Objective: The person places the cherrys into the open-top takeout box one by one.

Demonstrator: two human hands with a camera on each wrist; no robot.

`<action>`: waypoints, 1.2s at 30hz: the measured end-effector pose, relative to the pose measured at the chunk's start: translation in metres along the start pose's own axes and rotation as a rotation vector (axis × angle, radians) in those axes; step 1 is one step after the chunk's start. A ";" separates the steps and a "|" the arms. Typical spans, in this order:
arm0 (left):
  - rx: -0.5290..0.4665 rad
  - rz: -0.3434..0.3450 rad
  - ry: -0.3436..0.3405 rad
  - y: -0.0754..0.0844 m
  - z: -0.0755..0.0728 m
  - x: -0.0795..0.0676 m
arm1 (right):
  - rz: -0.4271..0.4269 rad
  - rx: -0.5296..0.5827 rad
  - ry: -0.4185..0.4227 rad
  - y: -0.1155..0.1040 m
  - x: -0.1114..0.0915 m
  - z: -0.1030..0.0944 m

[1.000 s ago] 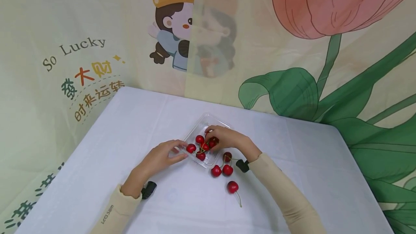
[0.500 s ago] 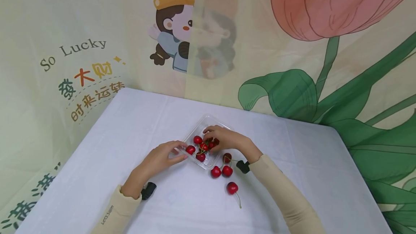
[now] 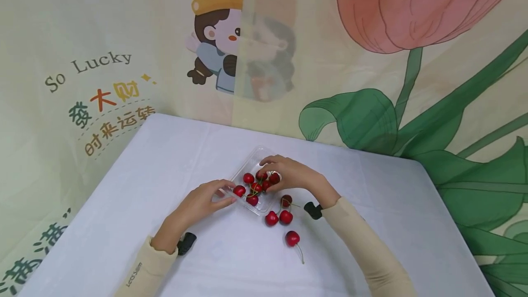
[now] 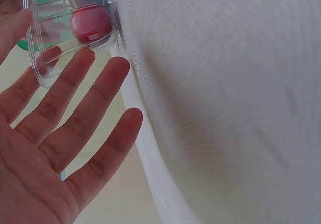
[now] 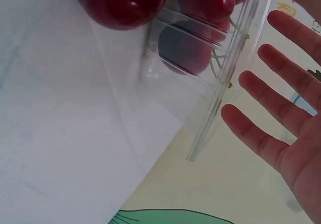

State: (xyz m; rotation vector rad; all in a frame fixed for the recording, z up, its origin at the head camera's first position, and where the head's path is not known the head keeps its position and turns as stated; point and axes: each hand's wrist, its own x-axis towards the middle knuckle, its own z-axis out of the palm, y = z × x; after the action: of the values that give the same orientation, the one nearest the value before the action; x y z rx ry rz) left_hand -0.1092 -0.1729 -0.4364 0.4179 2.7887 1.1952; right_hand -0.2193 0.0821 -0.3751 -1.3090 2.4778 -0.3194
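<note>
A clear plastic box (image 3: 250,165) with several red cherries (image 3: 239,190) and their green stems sits on the table. My left hand (image 3: 202,198) is at the box's left corner. In the left wrist view, its straight, spread fingertips (image 4: 119,68) lie close to the clear wall, with the thumb by the rim. Over the right side of the box is my right hand (image 3: 290,173), with no cherry in its grasp. The right wrist view shows its fingers (image 5: 256,136) extended and apart beside the box rim. Part of the box's right edge is hidden behind this hand.
Several loose cherries lie on the white cloth near the box's front right: a cluster with one front cherry (image 3: 271,218), and a separate one (image 3: 292,238) nearer to me. A printed curtain (image 3: 272,118) hangs behind the table (image 3: 214,260).
My right hand has loosened and shifted slightly up and right, so more cherries show in the box beneath its fingers. The left hand keeps its place at the corner.
</note>
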 end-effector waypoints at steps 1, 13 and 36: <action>0.000 -0.003 0.001 0.000 0.000 0.000 | -0.003 -0.006 0.003 0.000 -0.001 -0.001; 0.011 -0.005 0.012 -0.002 0.002 -0.002 | 0.004 -0.024 0.045 0.000 -0.021 -0.006; 0.012 0.006 0.015 -0.003 0.002 0.000 | 0.033 -0.065 0.101 -0.013 -0.089 -0.004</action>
State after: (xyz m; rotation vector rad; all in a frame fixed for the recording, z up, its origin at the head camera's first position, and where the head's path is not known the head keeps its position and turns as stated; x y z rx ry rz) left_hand -0.1098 -0.1729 -0.4397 0.4207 2.8105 1.1882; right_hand -0.1637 0.1494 -0.3518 -1.3054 2.6110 -0.3065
